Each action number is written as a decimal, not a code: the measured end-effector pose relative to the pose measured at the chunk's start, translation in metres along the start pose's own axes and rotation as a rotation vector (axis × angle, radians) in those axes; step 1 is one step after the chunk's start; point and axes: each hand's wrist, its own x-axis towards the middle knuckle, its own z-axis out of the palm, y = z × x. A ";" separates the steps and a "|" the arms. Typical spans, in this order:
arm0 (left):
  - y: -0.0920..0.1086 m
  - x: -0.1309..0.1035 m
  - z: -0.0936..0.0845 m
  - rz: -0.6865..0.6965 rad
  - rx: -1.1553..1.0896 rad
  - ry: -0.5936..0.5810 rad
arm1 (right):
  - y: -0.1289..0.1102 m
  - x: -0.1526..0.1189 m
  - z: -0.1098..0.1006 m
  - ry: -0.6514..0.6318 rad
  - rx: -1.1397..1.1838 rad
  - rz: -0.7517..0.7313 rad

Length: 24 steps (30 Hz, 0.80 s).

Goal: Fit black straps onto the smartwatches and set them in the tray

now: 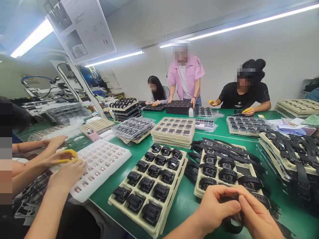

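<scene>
Both my hands are at the lower right, close together around a black watch strap [234, 225] that hangs in a loop. My left hand [216, 207] pinches the strap from the left, and my right hand [259, 215] holds it from the right. Just beyond them is a beige tray [199, 186] with several black watches and a bare compartment [245, 171]. Loose black straps [214, 144] lie behind and beside this tray. To the left, another beige tray [169, 212] holds rows of watches with closed straps [152, 212].
Stacked beige trays [171, 141] stand mid-table, and a tall stack with straps [276, 154] is at the right. At the left, co-workers' hands [64, 172] work over a white foam tray [121, 159]. Three people sit or stand across the green table [99, 199].
</scene>
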 end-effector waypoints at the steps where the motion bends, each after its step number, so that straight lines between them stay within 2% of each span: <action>1: -0.001 0.001 -0.002 -0.052 -0.052 -0.019 | -0.005 0.003 -0.005 -0.059 -0.061 -0.031; 2: -0.002 0.002 -0.003 -0.107 -0.098 -0.041 | -0.010 0.006 -0.009 -0.078 -0.095 -0.059; 4: -0.004 0.004 -0.003 -0.217 -0.163 -0.099 | -0.018 0.008 -0.011 0.012 -0.062 -0.075; 7: -0.008 0.005 0.000 -0.343 -0.211 -0.198 | -0.025 0.006 -0.003 0.207 0.137 0.025; 10: -0.013 0.007 0.001 -0.402 -0.293 -0.253 | -0.028 0.005 0.006 0.268 0.250 0.073; 14: -0.023 0.007 0.000 -0.432 -0.343 -0.268 | -0.030 0.005 0.006 0.337 0.248 0.086; 17: -0.030 0.007 0.000 -0.420 -0.365 -0.322 | -0.033 0.007 0.002 0.367 0.260 0.066; 24: -0.032 0.007 0.000 -0.432 -0.338 -0.353 | -0.037 0.013 -0.004 0.384 0.286 0.004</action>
